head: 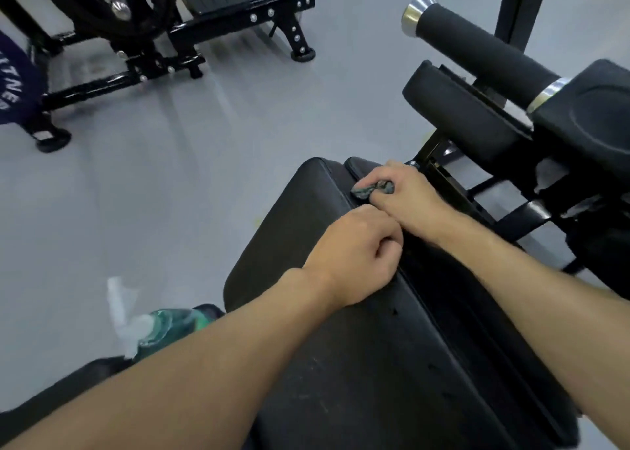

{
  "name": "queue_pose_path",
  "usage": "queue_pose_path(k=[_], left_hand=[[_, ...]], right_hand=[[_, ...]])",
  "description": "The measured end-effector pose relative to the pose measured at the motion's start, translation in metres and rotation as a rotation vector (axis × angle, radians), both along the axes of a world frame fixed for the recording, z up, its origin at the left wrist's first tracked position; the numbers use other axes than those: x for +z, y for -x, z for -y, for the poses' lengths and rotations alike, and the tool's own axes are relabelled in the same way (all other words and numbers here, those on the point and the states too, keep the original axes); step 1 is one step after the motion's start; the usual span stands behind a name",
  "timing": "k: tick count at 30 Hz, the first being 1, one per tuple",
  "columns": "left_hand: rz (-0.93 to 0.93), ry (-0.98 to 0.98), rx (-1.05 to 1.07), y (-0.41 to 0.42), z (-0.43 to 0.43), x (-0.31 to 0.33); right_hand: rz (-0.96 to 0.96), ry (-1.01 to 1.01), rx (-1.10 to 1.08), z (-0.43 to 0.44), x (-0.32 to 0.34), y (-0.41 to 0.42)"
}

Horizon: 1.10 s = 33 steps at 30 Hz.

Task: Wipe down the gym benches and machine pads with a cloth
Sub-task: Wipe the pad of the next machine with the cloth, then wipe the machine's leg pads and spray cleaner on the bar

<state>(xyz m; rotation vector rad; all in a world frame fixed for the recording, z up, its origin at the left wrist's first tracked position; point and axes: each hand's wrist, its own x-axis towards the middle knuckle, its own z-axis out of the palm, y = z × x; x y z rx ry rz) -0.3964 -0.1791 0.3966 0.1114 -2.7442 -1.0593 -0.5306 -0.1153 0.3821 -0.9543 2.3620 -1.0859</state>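
A long black padded bench (300, 224) runs from the bottom of the view up to the middle. A seam splits it lengthwise into two pads. My right hand (405, 197) is shut on a small dark greenish cloth (373, 188) and presses it into the seam near the bench's far end. My left hand (358, 255) rests just behind it on the seam, its fingers curled against the pad's edge. Whether it grips the pad's edge I cannot tell.
A green spray bottle (163, 327) with a white trigger stands at the lower left beside the bench. A black roller pad (477, 45) with chrome ends and more black pads (467, 108) sit at the right. Another black machine frame (177, 40) stands on the grey floor (170, 176) at top left.
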Motion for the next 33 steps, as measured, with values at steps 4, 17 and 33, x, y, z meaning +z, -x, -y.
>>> queue_pose_path(k=[4, 17, 33], left_hand=[[-0.050, 0.096, 0.151, -0.070, 0.043, 0.007], [0.501, -0.166, 0.992, -0.266, 0.129, 0.011], [0.160, -0.204, 0.694, -0.254, 0.110, -0.063]], right_hand=[[-0.119, 0.058, 0.026, 0.022, 0.022, -0.063], [0.066, -0.081, 0.248, 0.111, 0.012, -0.265], [0.292, -0.060, -0.037, 0.039, 0.019, -0.259]])
